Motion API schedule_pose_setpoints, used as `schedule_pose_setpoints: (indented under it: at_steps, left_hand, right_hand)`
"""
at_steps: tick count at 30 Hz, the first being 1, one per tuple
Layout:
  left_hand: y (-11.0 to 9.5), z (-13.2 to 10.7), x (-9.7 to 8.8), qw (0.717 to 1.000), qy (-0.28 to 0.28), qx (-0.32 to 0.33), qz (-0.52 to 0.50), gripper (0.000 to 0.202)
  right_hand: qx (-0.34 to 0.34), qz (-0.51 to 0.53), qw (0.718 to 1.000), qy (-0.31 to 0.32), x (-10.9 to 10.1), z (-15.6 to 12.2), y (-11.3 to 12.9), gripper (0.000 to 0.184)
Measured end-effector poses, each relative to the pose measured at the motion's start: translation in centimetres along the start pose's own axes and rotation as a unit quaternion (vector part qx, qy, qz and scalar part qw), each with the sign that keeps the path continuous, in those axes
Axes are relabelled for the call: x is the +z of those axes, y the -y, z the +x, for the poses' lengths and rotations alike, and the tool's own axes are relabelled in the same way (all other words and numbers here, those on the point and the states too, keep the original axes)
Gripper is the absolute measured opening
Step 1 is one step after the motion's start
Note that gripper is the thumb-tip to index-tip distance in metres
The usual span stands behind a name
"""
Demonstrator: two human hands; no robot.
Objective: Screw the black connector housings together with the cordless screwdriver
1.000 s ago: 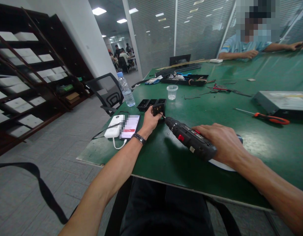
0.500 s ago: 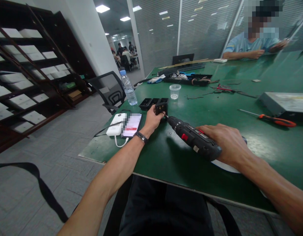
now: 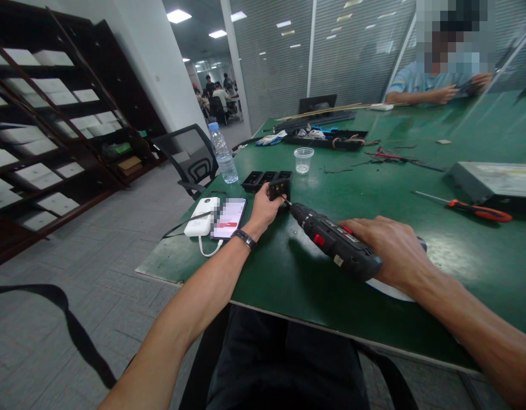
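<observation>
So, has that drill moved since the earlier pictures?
No, not noticeably: judged against the clear plastic cup, the drill keeps about the same place; the whole view shifted slightly.

Ceiling lights (image 3: 180, 15) glow white, and pale glare clouds the tabletop (image 3: 357, 188).

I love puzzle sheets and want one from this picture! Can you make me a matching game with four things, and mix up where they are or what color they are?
Things:
1. drill
2. black part
3. screwdriver
4. water bottle

Places and colors:
A. see-through, with a blue cap
B. held in the person's left hand
C. partly orange, lying on the green table
D. held in the person's right hand

Right pairs: 1-D, 2-B, 3-C, 4-A
</observation>
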State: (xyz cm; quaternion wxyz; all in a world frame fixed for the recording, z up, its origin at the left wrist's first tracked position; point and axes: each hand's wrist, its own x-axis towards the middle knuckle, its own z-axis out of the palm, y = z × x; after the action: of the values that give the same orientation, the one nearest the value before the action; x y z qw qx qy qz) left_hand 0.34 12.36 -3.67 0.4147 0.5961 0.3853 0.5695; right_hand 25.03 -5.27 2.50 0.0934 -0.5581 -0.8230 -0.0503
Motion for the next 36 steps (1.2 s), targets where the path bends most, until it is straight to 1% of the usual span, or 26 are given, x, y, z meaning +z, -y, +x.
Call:
schedule_pose_setpoints:
  at_steps: [7,10,14,21,28,32,36]
  left_hand:
    - [0.07,0.01,-0.01,1.0,0.003,0.001,0.001,0.032]
    - [0.15,0.05,-0.04,1.0,0.003,0.007,0.003,0.032]
    - [0.25,0.13,-0.06,1.0,0.007,0.013,-0.001,0.033]
    - [0.15,0.09,-0.04,1.0,0.006,0.006,0.005,0.033]
    - [-0.06,0.03,-0.06,1.0,0.002,0.011,0.01,0.032]
    - [-0.03,0.04,-0.02,1.0,0.004,0.009,0.008,0.034]
    - [0.07,0.06,-0.02,1.0,0.002,0.011,0.012,0.032]
  right_hand:
    - [0.009,-0.001,1.0,-0.004,0.2,0.02,-0.14,0.034]
    - [0.005,0.001,1.0,-0.004,0.32,0.05,-0.23,0.037]
    - [0.002,-0.006,1.0,0.002,0.37,0.05,-0.28,0.039]
    - [0.008,-0.001,1.0,0.011,0.12,0.06,-0.23,0.037]
    - [-0.003,-0.01,1.0,0.002,0.24,0.14,-0.07,0.04]
    - [0.004,-0.004,1.0,-0.002,0.27,0.05,-0.19,0.038]
    - [0.009,-0.004,1.0,0.011,0.23,0.15,-0.16,0.038]
